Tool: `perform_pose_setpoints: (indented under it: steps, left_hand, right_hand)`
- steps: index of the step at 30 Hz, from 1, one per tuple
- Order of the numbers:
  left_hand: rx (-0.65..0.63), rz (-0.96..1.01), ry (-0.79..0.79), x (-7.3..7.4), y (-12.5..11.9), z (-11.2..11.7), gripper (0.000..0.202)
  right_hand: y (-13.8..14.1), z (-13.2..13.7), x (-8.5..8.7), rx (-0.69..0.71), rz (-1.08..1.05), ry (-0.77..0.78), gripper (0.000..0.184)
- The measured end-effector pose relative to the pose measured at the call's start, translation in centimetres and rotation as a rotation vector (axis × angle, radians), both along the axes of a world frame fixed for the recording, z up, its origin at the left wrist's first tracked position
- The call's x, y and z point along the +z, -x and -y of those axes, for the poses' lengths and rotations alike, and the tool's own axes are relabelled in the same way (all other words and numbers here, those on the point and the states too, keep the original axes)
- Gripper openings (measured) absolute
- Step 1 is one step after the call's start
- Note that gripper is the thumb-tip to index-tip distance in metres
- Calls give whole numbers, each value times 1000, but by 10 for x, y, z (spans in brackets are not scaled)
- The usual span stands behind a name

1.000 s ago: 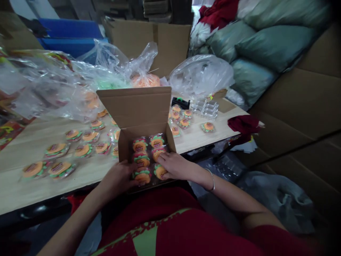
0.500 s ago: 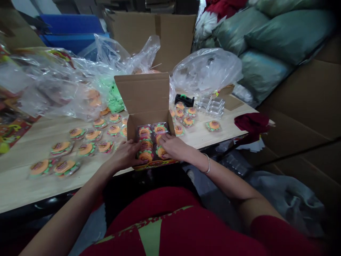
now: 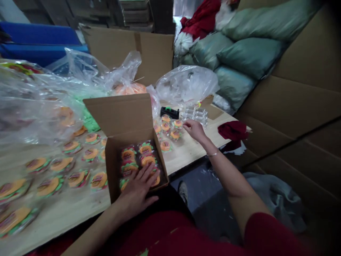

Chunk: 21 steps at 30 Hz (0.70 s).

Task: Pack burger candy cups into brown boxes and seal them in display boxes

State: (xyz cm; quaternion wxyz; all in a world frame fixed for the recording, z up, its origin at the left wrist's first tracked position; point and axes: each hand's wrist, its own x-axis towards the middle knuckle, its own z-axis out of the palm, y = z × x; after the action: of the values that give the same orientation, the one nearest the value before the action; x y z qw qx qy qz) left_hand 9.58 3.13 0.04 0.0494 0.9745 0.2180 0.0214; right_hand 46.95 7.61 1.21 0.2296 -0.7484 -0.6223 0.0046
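Observation:
An open cardboard box [image 3: 108, 167] stands at the table's front edge with its lid raised. Inside sit two rows of toy hamburgers in clear plastic packs, one of them a burger pack [image 3: 146, 148] at the back right. My left hand [image 3: 137, 190] lies over the front of the box, fingers spread on the packs, its thumb beyond the front wall. To the right of the box, my right hand [image 3: 195, 129] is low over the table with curled fingers, close to a group of several burger packs [image 3: 175, 134]. Whatever its fingers hold, if anything, is hidden.
More burger packs [image 3: 50, 185] lie across the left of the table [image 3: 93, 204]. Behind are clear plastic bags [image 3: 186, 83], a black tape dispenser [image 3: 169, 113] and clear plastic trays [image 3: 195, 115]. A dark red cloth [image 3: 233, 130] hangs at the right edge.
My right hand has left the box and moved right over the table. The left hand has shifted from the box's left side onto the packs. The view has turned right.

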Motion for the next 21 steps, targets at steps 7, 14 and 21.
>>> perform_pose_setpoints:
  steps: [7, 14, 21]
  left_hand:
    - [-26, 110, -158, -34, 3, -9, 70]
    - [-55, 124, -262, -47, 6, -13, 76]
    - [-33, 172, -187, -46, 6, -15, 73]
  right_hand:
    - [-122, -49, -38, -257, 162, 352, 18]
    - [-156, -64, -55, -101, 176, 441, 19]
    - [-158, -64, -61, 9, 99, 427, 27]
